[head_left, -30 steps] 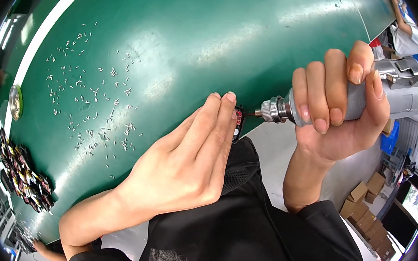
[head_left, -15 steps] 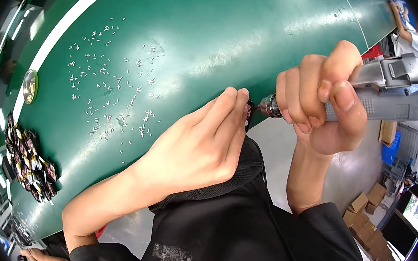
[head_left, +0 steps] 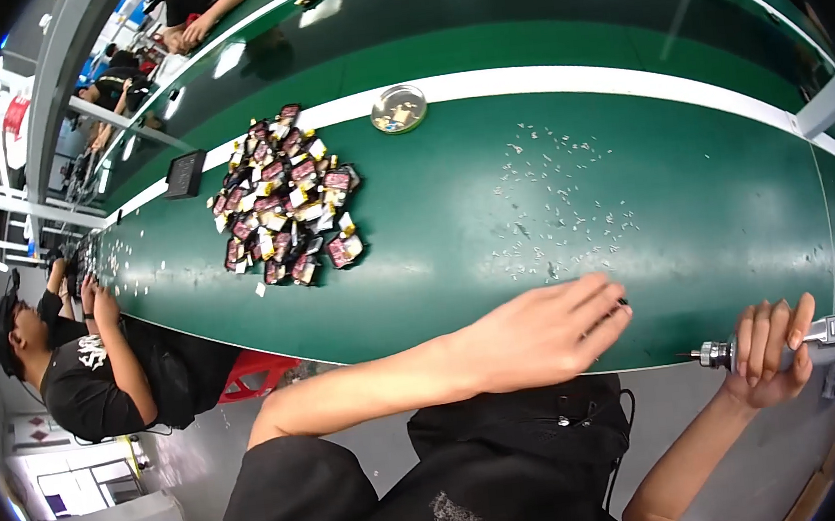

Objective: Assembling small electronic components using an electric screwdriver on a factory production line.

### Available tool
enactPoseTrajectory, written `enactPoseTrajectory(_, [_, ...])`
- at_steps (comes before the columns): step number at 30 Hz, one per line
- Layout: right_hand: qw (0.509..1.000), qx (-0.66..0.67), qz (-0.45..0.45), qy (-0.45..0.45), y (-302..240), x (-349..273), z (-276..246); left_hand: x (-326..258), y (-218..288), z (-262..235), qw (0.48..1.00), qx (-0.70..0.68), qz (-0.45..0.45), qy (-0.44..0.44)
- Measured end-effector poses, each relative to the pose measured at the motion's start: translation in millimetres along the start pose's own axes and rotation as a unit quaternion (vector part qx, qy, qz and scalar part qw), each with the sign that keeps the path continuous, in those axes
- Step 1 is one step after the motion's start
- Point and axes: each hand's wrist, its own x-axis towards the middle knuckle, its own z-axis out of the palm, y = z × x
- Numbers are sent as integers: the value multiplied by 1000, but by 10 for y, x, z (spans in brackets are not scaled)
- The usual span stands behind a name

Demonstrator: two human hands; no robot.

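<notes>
Above the table's near edge, my left hand [head_left: 557, 332] is closed, with a small black part [head_left: 625, 302] just showing at its fingertips. Most of that part is hidden by the fingers. Farther right, my right hand [head_left: 770, 352] wraps round a grey electric screwdriver [head_left: 833, 351]. Its thin bit points left toward my left hand, and the two are apart. Beyond my left hand, many tiny silvery pieces [head_left: 565, 208], too small to name, lie scattered on the green table [head_left: 434, 219]. Left of them is a heap of small black units with reddish faces and white and yellow bits [head_left: 277, 209].
A round clear dish [head_left: 398, 112] with small yellowish pieces stands by the white strip at the back. A black tray [head_left: 185, 174] is left of the heap. A co-worker [head_left: 96, 362] in black sits at the left end, near a red stool [head_left: 256, 374]. Metal posts rise beyond the table.
My view has swung left, bringing the heap and co-worker further in. The screwdriver has drawn away from the part in my left hand, and my right hand is lower and farther right.
</notes>
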Motion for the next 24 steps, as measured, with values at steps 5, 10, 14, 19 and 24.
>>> enactPoseTrajectory(5, [996,11,20,83,163,-170,-86,-800,-439,-798,929,148,-326,95])
enactPoseTrajectory(10, [992,31,41,119,303,-203,-44,-1682,-901,-1375,816,287,-495,77])
enactPoseTrajectory(14, [985,31,49,160,304,-256,3,-1780,-1041,-1239,809,340,-474,67])
enactPoseTrajectory(19, [977,90,55,186,394,-249,-7,-1009,-698,-909,893,225,-378,95])
enactPoseTrajectory(24, [967,135,47,212,348,-300,-63,-371,-717,-425,951,124,-280,48])
